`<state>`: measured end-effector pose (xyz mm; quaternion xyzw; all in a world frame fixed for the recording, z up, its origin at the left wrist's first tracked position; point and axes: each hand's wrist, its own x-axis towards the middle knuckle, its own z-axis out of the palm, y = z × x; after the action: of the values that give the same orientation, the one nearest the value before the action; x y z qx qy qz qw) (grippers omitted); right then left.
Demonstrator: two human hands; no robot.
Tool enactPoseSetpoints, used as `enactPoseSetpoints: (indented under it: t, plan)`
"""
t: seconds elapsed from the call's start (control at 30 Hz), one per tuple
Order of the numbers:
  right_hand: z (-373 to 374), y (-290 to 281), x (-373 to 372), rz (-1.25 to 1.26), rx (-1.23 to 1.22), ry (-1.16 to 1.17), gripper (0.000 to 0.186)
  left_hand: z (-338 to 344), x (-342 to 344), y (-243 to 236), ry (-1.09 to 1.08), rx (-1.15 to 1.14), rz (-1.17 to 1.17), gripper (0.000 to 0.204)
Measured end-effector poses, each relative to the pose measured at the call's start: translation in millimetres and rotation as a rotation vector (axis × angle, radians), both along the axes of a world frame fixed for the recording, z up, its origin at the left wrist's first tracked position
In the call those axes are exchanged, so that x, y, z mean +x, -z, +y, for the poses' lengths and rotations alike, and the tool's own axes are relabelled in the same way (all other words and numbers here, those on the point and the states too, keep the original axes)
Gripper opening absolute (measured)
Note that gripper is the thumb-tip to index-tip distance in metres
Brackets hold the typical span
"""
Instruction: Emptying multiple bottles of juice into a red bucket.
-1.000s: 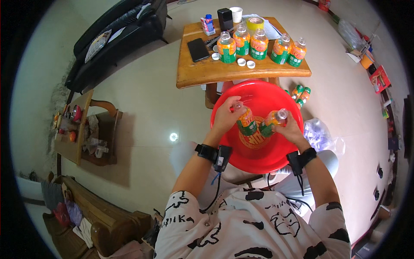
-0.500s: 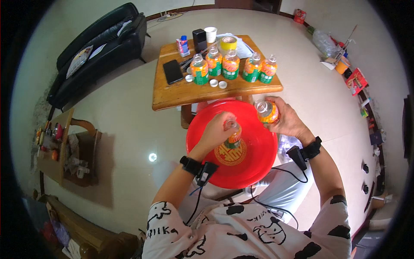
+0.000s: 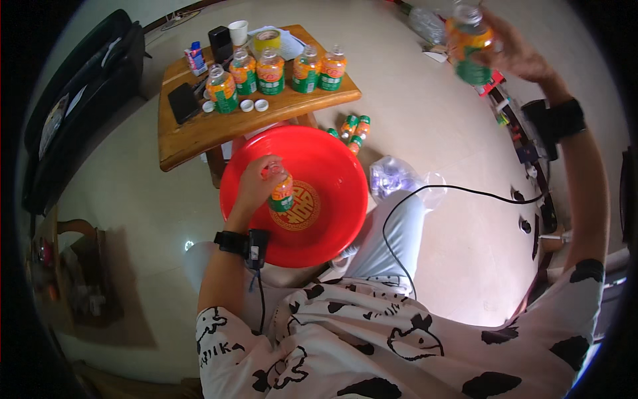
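My left hand (image 3: 259, 179) is closed round the neck of an orange-and-green plastic bottle (image 3: 282, 196), held inside or just over a red plastic basin (image 3: 339, 173) with a gold emblem at its bottom. My right hand (image 3: 512, 53) is raised at the upper right, well away from the basin, gripping another orange-and-green bottle (image 3: 472, 60) with an open neck. Several similar uncapped bottles (image 3: 270, 73) stand on the wooden table (image 3: 186, 143) beyond the basin, with white caps (image 3: 261, 105) in front of them.
A black phone (image 3: 183, 104), a paper cup (image 3: 238, 33) and yellow tape (image 3: 267, 36) share the table. More bottles (image 3: 359, 133) lie on the floor beside a plastic bag (image 3: 399, 179). A black sofa (image 3: 73, 133) is at left. A cable (image 3: 458, 188) runs from my right wrist.
My right hand has lifted its bottle from over the basin far up and to the right. My left hand stays at the basin with its bottle. The view has turned to the right.
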<state>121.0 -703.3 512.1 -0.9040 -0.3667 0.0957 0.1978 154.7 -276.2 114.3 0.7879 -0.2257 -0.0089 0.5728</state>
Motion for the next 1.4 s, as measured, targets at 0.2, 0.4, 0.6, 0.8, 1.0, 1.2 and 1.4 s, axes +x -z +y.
enactPoseSetpoints:
  t: [0.2,0.4,0.6,0.8,1.0,1.2,1.4]
  plan:
    - [-73,-45,-105,-0.343,-0.353,0.45,0.083,-1,3,11,0.004,-0.008,-0.071,0.036]
    - [-92,47,-119,-0.327,-0.192,0.68,0.071,4,4,18,-0.038,0.034,-0.02,0.035]
    - [-49,172,-77,-0.181,0.166,0.668,0.068,7,4,31,-0.046,0.105,0.012,0.041]
    - [55,243,-12,0.022,0.567,0.516,0.068,11,-6,13,-0.02,0.046,0.001,0.047]
    - [122,277,27,0.155,0.726,0.398,0.071,4,-11,11,0.069,-0.152,0.189,0.052]
    - [159,303,45,0.277,0.78,0.327,0.074,0,-15,-6,0.065,-0.105,0.218,0.052]
    - [164,331,42,0.186,0.772,0.364,0.067,-13,-8,-6,0.1,-0.026,0.233,0.049]
